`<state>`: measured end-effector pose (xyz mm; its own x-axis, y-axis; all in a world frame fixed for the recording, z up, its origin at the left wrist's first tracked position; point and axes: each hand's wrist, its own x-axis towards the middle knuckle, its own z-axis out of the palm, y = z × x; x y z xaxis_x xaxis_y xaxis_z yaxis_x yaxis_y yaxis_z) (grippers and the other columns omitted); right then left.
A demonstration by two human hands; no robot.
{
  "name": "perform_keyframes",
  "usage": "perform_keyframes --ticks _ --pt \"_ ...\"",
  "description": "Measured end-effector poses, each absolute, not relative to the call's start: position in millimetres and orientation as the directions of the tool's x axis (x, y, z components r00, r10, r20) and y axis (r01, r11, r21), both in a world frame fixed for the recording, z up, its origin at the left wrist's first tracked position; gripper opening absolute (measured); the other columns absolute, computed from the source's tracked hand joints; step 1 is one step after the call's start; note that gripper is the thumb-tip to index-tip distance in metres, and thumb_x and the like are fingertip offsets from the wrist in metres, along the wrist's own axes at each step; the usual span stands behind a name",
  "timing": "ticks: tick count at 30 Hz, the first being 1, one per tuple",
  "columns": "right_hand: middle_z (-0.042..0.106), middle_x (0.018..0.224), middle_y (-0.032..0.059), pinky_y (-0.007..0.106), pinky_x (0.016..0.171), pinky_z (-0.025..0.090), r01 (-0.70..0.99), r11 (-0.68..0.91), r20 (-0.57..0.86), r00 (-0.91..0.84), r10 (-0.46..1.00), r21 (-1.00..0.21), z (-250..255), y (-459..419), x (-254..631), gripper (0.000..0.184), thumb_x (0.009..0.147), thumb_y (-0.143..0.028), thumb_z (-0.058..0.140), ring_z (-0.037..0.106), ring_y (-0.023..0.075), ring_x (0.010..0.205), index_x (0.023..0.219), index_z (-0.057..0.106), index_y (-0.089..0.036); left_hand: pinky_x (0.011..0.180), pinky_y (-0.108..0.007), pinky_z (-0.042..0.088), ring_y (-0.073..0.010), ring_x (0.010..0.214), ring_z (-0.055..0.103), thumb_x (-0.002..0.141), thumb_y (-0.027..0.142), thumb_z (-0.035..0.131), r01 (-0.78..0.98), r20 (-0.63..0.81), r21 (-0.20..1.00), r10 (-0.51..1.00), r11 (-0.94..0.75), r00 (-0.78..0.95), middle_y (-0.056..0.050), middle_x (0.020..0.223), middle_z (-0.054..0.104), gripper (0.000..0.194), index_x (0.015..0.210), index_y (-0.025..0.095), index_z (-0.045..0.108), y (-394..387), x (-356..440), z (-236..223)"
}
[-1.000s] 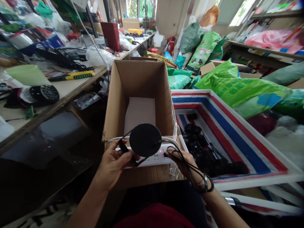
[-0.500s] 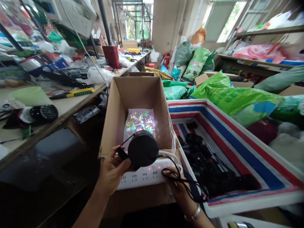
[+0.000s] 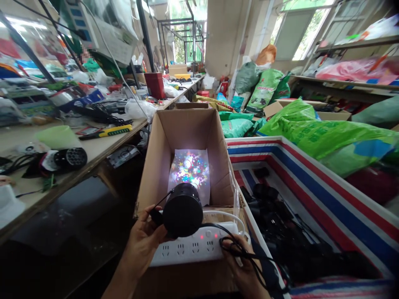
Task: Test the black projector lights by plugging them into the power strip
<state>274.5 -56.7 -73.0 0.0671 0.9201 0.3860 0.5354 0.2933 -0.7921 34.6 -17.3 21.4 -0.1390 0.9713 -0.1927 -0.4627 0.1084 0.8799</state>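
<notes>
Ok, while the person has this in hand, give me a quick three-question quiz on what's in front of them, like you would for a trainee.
1. Does the left hand or the right hand hold the black cylindrical lamp?
2. True or false: the coloured light pattern falls on a white sheet inside the cardboard box.
3. What does the right hand hold?

Key:
1. The left hand
2. True
3. A black cable
</notes>
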Motion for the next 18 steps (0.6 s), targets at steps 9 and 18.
perform_keyframes --ticks 9,18 --pt "0.069 0.090 0.0039 0.024 0.061 0.057 0.581 0.296 0.398 0.053 0.916 -0.758 -73 -58 275 0.015 0.085 -0.033 0.056 0.068 0.0214 0.081 0.089 0.067 -0.025 0.059 -0.034 0.058 -0.0157 0.067 0.062 0.051 0.022 0.087 -0.475 -0.203 0.871 0.971 0.122 -0.124 0.001 0.079 0.066 0.056 0.096 0.022 0.054 -16 26 24" --pt "0.068 0.090 0.0055 0.027 0.064 0.057 0.580 0.312 0.408 0.039 0.912 -0.753 -78 -55 275 0.016 0.085 -0.032 0.057 0.068 0.0219 0.079 0.092 0.067 -0.023 0.052 -0.027 0.055 -0.0154 0.061 0.062 0.051 0.024 0.087 -0.491 -0.166 0.870 0.969 0.056 -0.183 0.001 0.075 0.066 0.055 0.095 0.020 0.054 -21 32 27"
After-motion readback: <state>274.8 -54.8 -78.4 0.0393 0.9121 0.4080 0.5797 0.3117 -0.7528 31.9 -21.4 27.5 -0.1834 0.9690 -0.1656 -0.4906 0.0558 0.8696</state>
